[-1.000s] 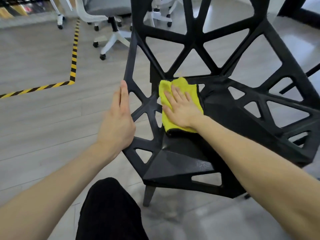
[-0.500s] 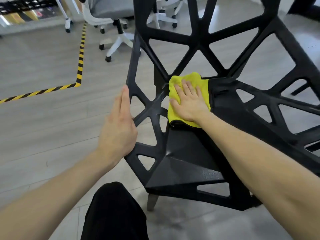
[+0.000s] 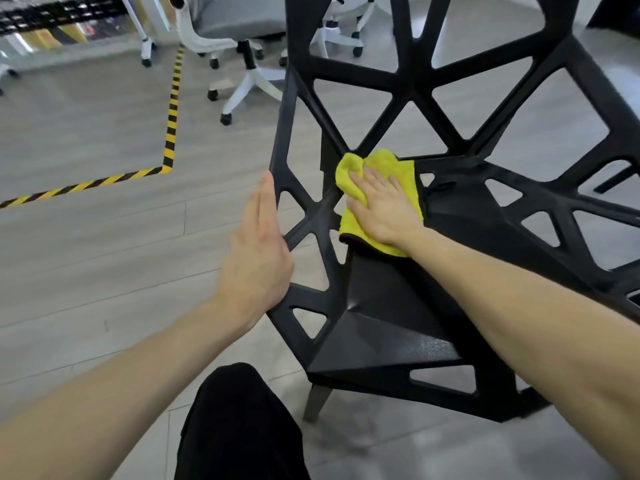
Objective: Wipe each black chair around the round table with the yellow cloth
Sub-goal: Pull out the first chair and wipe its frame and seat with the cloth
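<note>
Cloth (image 3: 381,188) on chair (image 3: 391,327) seat rear, under our flat right hand (image 3: 382,209).
Cloth soft, bunches: press with the palm, no pinch. Chair rigid, probably light: left hand (image 3: 258,251), fingers straight, braces side frame; hold a strut.

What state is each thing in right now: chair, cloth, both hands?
black chair: upright on the floor, seat being wiped.
yellow cloth: bunched, pressed flat on the seat's back corner.
right hand: fingers straight, pressing the cloth.
left hand: open, flat against the chair's side frame.
</note>
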Action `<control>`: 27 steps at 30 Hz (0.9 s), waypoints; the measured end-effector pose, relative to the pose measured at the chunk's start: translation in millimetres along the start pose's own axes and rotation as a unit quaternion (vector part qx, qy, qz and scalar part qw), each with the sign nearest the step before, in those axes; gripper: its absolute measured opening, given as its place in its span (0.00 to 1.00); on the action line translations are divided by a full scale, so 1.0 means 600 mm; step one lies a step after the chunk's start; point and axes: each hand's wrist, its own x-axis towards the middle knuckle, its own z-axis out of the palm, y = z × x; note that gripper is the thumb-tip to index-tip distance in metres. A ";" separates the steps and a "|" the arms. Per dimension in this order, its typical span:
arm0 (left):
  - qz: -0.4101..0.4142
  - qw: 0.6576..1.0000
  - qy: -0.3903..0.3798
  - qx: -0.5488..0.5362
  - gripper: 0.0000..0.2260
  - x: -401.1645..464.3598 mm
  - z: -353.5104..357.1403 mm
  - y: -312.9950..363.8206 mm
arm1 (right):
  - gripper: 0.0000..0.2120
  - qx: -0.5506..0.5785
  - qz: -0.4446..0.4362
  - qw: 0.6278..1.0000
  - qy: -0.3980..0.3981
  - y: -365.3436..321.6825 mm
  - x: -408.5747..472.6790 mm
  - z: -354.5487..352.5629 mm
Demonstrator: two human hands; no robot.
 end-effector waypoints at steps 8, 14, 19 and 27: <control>0.037 0.999 -0.005 0.007 0.38 0.001 0.005 -0.009 | 0.26 0.192 -0.176 0.961 -0.093 -0.070 -0.173 -0.015; 0.006 1.000 0.007 -0.018 0.38 0.005 0.007 -0.009 | 0.28 0.099 -0.058 0.993 -0.016 -0.053 -0.059 0.004; 0.014 0.999 0.018 -0.029 0.38 0.000 -0.001 -0.010 | 0.25 0.151 -0.200 0.965 -0.077 -0.052 -0.169 -0.023; -0.036 0.998 0.027 -0.054 0.36 -0.001 -0.007 -0.008 | 0.29 0.244 -0.206 0.944 0.080 -0.164 -0.052 -0.061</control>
